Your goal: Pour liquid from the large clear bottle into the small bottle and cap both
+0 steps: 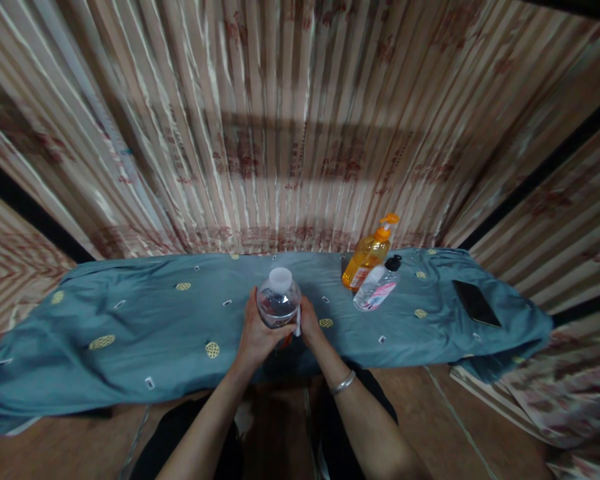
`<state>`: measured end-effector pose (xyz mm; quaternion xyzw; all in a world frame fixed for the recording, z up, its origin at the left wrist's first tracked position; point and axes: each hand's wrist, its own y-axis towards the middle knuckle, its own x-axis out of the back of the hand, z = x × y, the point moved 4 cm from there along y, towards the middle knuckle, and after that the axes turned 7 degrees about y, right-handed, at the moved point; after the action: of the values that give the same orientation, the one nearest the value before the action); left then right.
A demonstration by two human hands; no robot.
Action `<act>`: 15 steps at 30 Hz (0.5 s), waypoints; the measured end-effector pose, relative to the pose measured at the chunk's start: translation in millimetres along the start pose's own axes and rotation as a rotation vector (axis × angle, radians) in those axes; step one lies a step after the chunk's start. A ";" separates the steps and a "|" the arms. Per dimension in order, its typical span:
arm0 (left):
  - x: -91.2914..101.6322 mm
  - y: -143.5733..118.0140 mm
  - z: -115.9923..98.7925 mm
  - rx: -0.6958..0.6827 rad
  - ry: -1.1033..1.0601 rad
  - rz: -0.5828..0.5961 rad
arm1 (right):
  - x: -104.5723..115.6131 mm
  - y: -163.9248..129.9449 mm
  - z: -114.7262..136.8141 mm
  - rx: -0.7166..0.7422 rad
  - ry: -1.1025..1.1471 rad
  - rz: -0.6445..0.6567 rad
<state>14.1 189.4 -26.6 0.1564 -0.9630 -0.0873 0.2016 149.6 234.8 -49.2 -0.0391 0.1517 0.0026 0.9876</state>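
Observation:
A clear plastic bottle (278, 301) with a white cap (281, 280) is upright at the front middle of the cloth-covered surface. My left hand (255, 333) is wrapped round its left side, the thumb across the front. On the opposite side, my right hand (310, 321) is closed against the bottle. A small white, cloth-like piece (298, 323) shows between my right hand and the bottle; its kind is not clear. The fingers behind the bottle are hidden. Something reddish shows below the bottle, partly covered by my left hand.
An orange pump bottle (366, 260) and a clear bottle with a black cap (377, 288) stand to the right. A dark phone (476, 303) lies farther right on the blue-green cloth (150, 307). Behind hangs a striped curtain (280, 133); dark poles rise at both sides.

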 end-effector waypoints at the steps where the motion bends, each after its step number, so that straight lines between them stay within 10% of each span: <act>1: 0.4 0.1 -0.6 -0.002 -0.006 0.001 | -0.2 0.2 -0.9 0.001 0.004 0.005; 15: -0.7 1.1 7.6 0.013 -0.111 0.048 | -5.8 2.4 -2.4 0.067 0.036 0.068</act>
<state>11.3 191.4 -33.5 0.1295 -0.9767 -0.0846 0.1487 143.2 237.1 -49.9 -0.0007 0.1706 0.0305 0.9849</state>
